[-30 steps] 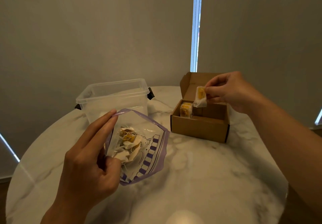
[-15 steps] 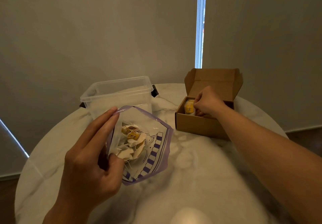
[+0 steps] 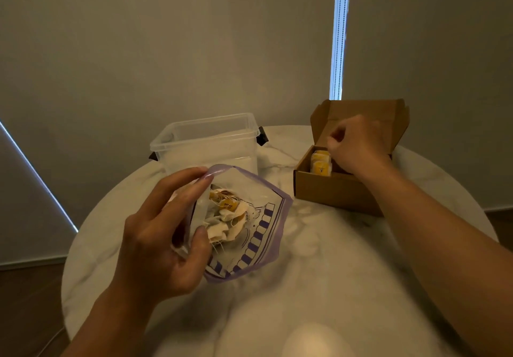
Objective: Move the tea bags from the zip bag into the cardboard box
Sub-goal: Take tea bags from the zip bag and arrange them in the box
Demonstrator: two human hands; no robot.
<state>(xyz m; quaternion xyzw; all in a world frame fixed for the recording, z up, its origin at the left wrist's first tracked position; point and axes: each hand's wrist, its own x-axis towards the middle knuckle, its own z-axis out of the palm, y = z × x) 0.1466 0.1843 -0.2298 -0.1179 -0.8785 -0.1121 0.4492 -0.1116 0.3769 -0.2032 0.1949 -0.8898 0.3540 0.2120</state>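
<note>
Left hand [image 3: 155,248] pinches the mouth of the clear purple-edged plastic zip bag [image 3: 266,234] over the round white marble bench [image 3: 319,273], with loose white tea bags [image 3: 226,218] inside. Right hand [image 3: 355,143], fingers curled, is over the open brown cardboard box [image 3: 333,190] holding upright yellow tea bags [image 3: 320,162]; whether it grips anything cannot be told.

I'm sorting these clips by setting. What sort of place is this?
Likely a room in a home, though that is a guess: a round marble-look table, roller blinds drawn down behind it, and a clear plastic storage container of the household kind on it.
</note>
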